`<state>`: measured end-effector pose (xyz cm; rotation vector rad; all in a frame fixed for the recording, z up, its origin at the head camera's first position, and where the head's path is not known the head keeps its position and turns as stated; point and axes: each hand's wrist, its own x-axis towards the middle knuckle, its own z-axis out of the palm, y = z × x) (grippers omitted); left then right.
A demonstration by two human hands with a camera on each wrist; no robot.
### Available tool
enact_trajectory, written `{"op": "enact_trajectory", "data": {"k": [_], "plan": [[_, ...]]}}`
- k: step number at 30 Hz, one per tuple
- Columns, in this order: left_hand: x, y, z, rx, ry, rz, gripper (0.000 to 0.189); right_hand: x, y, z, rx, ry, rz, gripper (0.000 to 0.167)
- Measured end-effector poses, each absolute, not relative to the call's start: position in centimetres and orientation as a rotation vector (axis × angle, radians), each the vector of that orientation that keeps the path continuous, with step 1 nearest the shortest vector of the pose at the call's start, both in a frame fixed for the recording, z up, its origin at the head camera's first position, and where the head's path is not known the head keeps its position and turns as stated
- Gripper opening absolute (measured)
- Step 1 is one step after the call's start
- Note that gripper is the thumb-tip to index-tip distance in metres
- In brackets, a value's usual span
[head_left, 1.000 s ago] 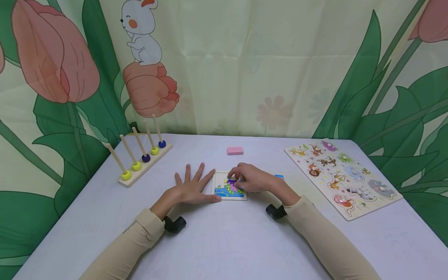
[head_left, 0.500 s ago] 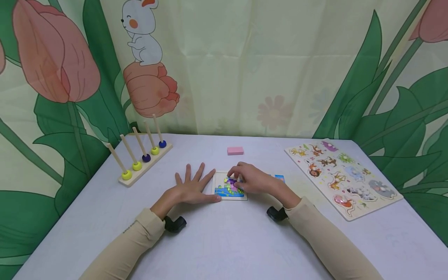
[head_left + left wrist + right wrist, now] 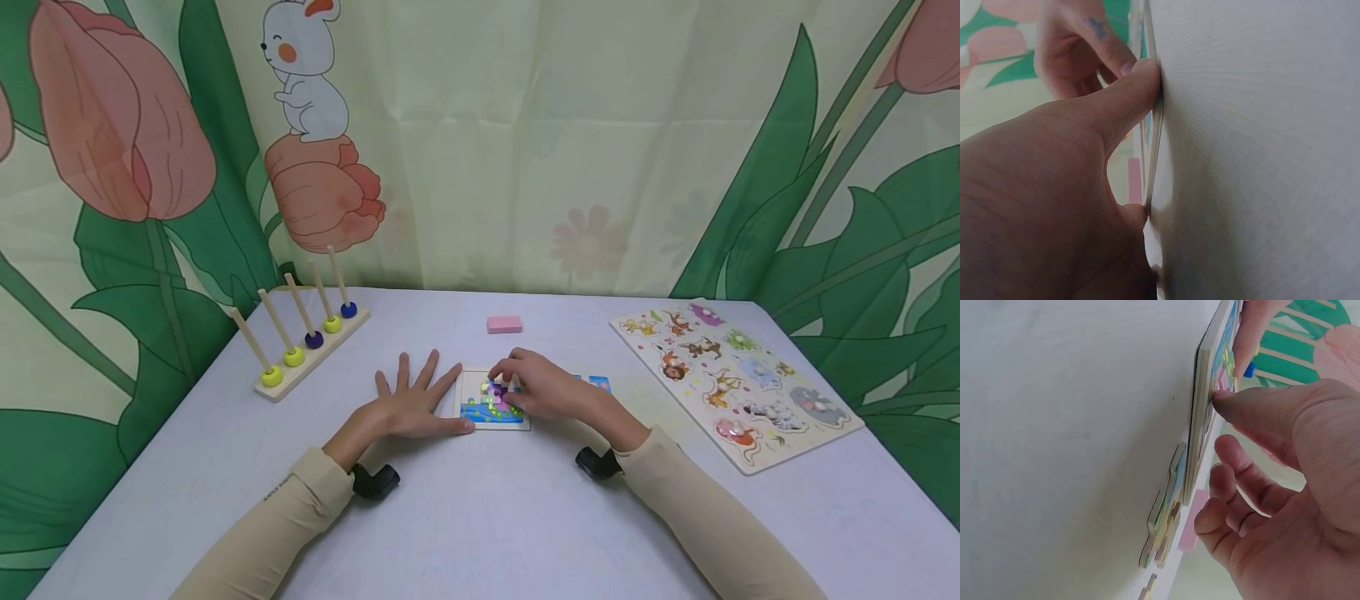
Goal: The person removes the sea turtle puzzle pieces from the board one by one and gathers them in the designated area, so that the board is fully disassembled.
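Note:
A small jigsaw puzzle tray [image 3: 471, 386] lies flat on the table, with blue, green and pink pieces in its lower part and a pale bare area above. My left hand [image 3: 408, 408] is spread flat beside it, thumb and forefinger at its left edge. Over the tray's right side, my right hand [image 3: 543, 385] has its thumb and forefinger on a purple-and-pink puzzle piece [image 3: 495, 390], partly hidden by the fingers. In the right wrist view the thumb [image 3: 1254, 406] bears on the picture while the other fingers curl loosely.
Loose puzzle pieces [image 3: 600, 382] lie right of the tray, partly behind my right hand. A pink block [image 3: 504, 324] sits beyond it. At left stands a wooden peg rack [image 3: 318, 343] with yellow and blue beads; at right lies an animal puzzle board [image 3: 697, 400].
My right hand has shifted very slightly right, its fingers staying at the puzzle piece, and more of the loose pieces shows beside it. My left hand stays in place.

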<state>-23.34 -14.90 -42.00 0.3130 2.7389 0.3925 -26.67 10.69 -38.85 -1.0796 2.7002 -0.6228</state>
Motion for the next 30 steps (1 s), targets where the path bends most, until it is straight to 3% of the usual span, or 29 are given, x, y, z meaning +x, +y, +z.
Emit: {"op": "enact_trajectory", "data": {"k": [30], "plan": [[-23.39,-14.95,-42.13,0.326,2.748,0.385,0.107,-26.11,9.94,-38.91,-1.078,2.703,-0.610,0.041]]}}
